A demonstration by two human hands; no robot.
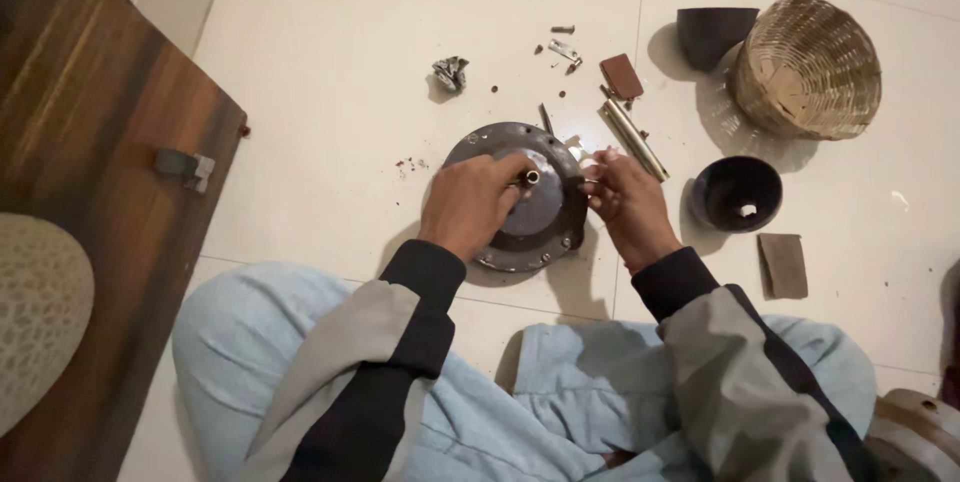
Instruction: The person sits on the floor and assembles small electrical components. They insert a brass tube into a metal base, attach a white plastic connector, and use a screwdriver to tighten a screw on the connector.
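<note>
A round dark metal motor housing [540,222] with a short shaft at its centre lies on the pale tiled floor between my knees. My left hand [472,200] rests on top of it, fingers curled around the shaft. My right hand [625,200] is at the housing's right rim, pinching a small light-coloured part against the edge. What exactly that part is stays too small to tell.
A dark bowl-shaped cup [737,192] and a brown sanding block [783,264] lie right of my hand. Farther back are a wicker basket [806,66], another dark cup [714,32], a metal tube [634,139], a brown block [621,76], crumpled foil [450,72] and a wooden door [90,172] at left.
</note>
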